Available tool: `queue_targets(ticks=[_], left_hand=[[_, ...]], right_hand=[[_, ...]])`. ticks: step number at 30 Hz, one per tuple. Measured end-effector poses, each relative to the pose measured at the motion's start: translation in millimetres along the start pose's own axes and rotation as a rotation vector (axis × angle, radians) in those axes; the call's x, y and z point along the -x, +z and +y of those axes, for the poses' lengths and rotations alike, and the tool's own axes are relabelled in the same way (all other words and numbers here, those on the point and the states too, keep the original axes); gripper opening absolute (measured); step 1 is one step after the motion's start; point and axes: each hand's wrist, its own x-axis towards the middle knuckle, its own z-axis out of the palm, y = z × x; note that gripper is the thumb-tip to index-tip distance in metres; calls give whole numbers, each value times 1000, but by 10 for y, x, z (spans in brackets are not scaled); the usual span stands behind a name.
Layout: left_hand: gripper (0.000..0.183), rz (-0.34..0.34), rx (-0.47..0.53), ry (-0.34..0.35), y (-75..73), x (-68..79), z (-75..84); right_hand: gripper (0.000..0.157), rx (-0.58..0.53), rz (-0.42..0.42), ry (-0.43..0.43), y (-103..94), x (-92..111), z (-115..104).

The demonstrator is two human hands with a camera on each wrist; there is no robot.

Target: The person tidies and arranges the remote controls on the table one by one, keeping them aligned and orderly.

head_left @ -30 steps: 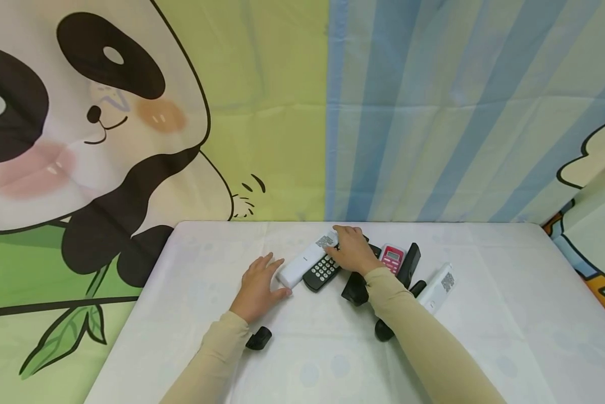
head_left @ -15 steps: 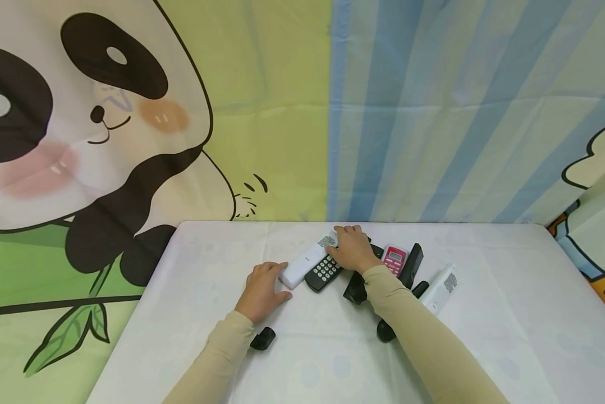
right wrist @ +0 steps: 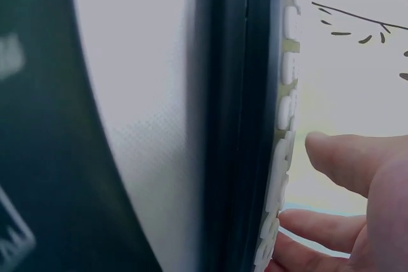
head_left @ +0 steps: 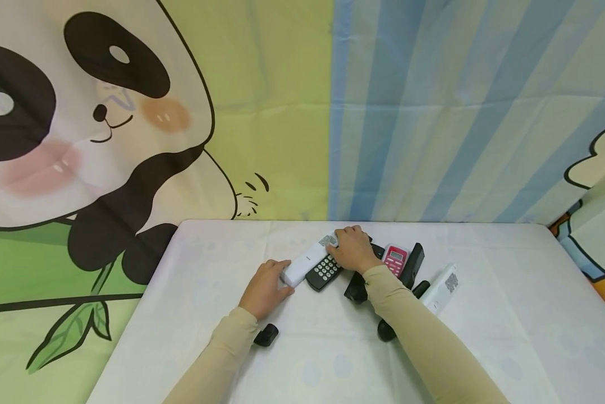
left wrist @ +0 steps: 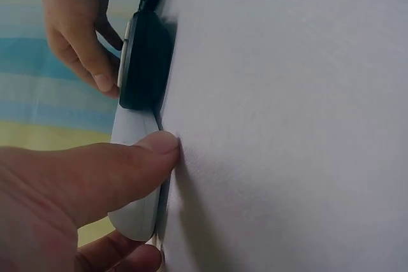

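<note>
Worktop [head_left: 328,342]: white remote [head_left: 307,262], likely light, stiff; my left hand [head_left: 264,288] is sensibly pinching its near end, right hand [head_left: 353,250], hold unclear.

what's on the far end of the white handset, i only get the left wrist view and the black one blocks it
Observer: In the head view, a square printed code shows on that end of the white handset.
Operator: anything that's not black or white out there
Observer: Yes, a red handset with a small screen, to the right of the right hand.
Operator: any other white thing
Observer: Yes, a white device partly hidden by the right sleeve.
</note>
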Motion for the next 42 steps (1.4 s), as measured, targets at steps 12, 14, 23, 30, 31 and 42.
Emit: queue_targets(ticks=[12,14,23,30,31,42], left_hand=[[65,8,-5,-21,13,6,37],[65,13,-11,-27,8,17,40],[66,29,-14,-33,-69,83,74],[65,62,-3,-13,-119,167,81],[65,65,0,-12,-125,178,83],[61,82,37,-7,-194,311,120]], right_hand=[[58,-66,16,22,-23,5,-15],[59,-75,26,18,-23,1,-20],[56,-196,141,-11,-14,9,-50],[53,-298,168,-27,-18,-12,-62],[53,-310,169,-29,-22,-12,-66],[55,-516,148,-23,-73,27,-131]])
